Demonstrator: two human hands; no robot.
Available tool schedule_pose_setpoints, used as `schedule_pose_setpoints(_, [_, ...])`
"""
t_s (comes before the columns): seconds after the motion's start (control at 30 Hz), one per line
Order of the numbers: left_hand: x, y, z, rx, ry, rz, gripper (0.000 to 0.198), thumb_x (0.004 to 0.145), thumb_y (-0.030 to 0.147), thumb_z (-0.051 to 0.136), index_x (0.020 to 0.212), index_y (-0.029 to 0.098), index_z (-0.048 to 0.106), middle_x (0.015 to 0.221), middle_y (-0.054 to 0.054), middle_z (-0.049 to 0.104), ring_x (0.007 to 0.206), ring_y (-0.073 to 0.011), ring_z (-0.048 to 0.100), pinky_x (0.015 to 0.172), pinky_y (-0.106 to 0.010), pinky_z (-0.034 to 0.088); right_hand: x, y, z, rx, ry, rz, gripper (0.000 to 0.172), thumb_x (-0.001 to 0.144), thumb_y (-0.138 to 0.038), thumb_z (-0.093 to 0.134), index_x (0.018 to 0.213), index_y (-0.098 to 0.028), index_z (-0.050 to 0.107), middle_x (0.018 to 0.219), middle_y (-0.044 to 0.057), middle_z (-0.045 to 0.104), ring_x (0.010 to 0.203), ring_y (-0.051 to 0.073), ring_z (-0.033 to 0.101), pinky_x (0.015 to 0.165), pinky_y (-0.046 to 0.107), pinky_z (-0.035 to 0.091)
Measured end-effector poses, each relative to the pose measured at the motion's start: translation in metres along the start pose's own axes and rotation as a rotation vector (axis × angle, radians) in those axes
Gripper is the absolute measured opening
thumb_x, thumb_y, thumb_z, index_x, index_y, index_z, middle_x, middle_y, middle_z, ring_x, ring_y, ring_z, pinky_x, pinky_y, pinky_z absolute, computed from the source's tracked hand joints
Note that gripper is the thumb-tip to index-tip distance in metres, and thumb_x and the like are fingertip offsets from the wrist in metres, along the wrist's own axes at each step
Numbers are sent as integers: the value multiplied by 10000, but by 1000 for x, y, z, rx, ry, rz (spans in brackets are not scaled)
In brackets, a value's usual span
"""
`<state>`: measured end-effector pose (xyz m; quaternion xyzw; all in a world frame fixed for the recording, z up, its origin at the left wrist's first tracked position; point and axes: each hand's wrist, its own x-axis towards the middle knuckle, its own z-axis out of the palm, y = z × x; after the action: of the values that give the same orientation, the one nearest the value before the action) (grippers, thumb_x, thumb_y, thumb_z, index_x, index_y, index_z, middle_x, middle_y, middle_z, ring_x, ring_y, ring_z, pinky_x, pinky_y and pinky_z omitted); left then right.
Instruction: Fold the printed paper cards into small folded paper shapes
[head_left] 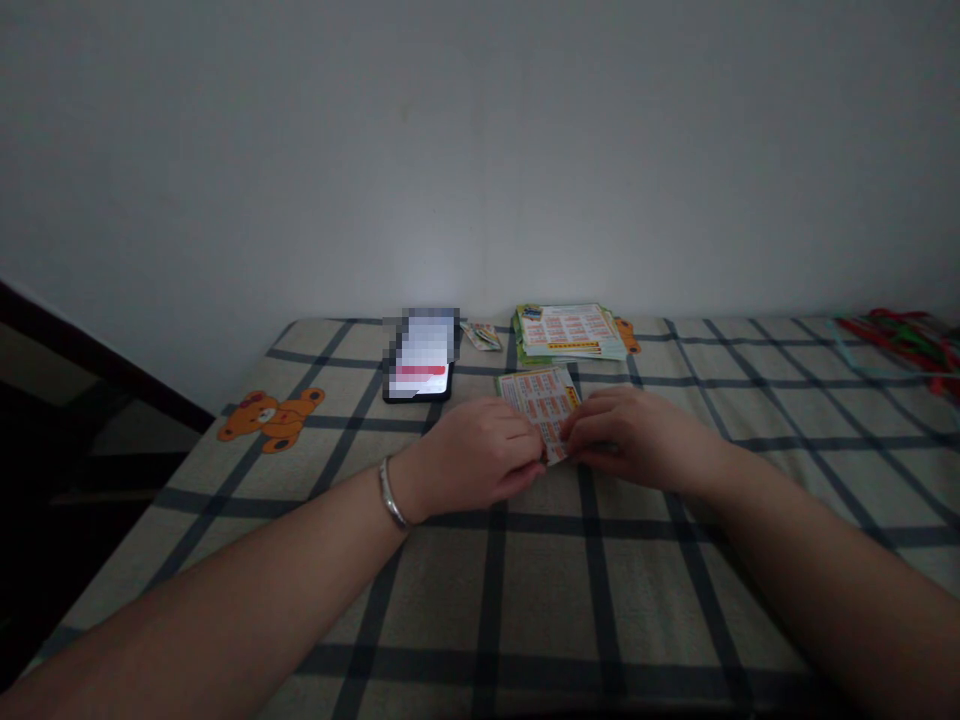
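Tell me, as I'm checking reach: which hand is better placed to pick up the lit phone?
Probably the left hand: the phone lies just beyond it on its side, while the right hand would have to cross over the card that both hands pinch.

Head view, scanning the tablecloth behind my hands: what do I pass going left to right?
Orange bear print → phone → small printed piece → stack of printed sheets → red and green strips. In front of them, the left hand and right hand pinch a printed card.
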<state>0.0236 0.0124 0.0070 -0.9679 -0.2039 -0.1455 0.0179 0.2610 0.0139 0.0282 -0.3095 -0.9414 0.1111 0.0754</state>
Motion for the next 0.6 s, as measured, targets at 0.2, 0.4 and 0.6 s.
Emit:
schedule_pose_setpoints(0.2, [-1,-6,4,90,50,-255,258,908,285,533,1101,139,622,1122,-106,663,1083,-253,598,958,-434,480,-1,0,1,-75,16,106,124,863,-235,590,886,-220,710,836,24,698,756,160,618,675,275,424])
schedule_pose_setpoints(0.4, [-4,-13,9,134,62,-288,297,903,229,522,1171,131,604,1236,-106,624,1174,-253,558,1028,-409,457,-5,4,-6,55,-26,34,135,865,-216,590,895,-229,721,836,9,699,761,139,609,669,250,418])
schedule_pose_setpoints(0.6, [-3,-10,9,116,61,-272,334,912,262,520,1217,142,584,1282,-101,601,1217,-252,530,1051,-412,437,-6,7,-9,224,-102,7,100,841,-232,626,858,-198,719,808,12,700,737,127,605,665,245,437])
